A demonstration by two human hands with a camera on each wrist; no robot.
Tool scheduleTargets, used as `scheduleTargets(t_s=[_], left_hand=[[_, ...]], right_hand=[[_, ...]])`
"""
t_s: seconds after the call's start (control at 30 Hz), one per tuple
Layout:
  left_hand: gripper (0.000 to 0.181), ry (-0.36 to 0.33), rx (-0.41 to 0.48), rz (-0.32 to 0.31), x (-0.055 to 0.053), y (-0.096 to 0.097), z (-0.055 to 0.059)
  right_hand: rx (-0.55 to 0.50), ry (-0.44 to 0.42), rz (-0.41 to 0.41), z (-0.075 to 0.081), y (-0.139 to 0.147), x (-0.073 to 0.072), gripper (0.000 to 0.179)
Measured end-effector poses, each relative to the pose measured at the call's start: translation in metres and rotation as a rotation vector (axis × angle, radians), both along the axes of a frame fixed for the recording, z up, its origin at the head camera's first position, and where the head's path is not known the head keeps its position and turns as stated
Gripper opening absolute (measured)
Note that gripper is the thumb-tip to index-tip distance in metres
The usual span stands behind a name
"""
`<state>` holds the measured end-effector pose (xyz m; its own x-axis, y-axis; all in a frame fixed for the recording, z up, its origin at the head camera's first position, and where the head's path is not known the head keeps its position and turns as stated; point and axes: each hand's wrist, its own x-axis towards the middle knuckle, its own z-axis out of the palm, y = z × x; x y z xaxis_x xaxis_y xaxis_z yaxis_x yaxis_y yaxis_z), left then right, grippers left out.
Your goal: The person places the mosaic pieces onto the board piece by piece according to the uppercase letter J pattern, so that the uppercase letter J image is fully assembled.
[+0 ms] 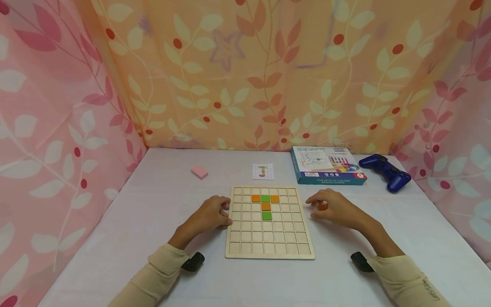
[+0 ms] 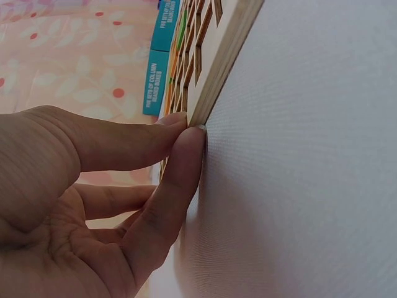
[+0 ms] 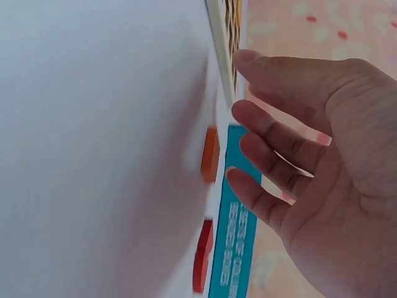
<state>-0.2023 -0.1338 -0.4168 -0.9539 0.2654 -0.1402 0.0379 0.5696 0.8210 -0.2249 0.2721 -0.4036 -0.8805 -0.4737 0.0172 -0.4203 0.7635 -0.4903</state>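
Beige sleeves (image 1: 153, 273) flank a square wooden grid board (image 1: 268, 248) on the white tabletop (image 1: 126, 238); orange and green square tiles (image 1: 266, 206) form a T in its far half. The left hand (image 1: 209, 212) pinches the board's left edge, grip narrow; the right hand (image 1: 337, 209), grip wide, hovers near a flat orange piece (image 3: 210, 154). Tile-laying seems in hand; pinching that piece probably comes next.
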Motion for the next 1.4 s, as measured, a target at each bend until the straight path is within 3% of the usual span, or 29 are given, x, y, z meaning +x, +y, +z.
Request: scheduleTargets(t_s=[0.53, 1.17, 1.4], left_hand=[[0.062, 0.004, 0.007, -0.008, -0.001, -0.001, -0.001], [0.059, -0.007, 0.021, -0.011, -0.002, 0.000, -0.001], [0.066, -0.005, 0.018, 0.000, -0.001, 0.000, -0.001]], right_hand=[[0.057, -0.016, -0.079, 0.000, 0.033, 0.000, 0.036], [0.087, -0.062, -0.093, -0.003, 0.030, -0.003, 0.030], [0.066, -0.057, -0.085, -0.003, 0.022, -0.003, 0.032]])
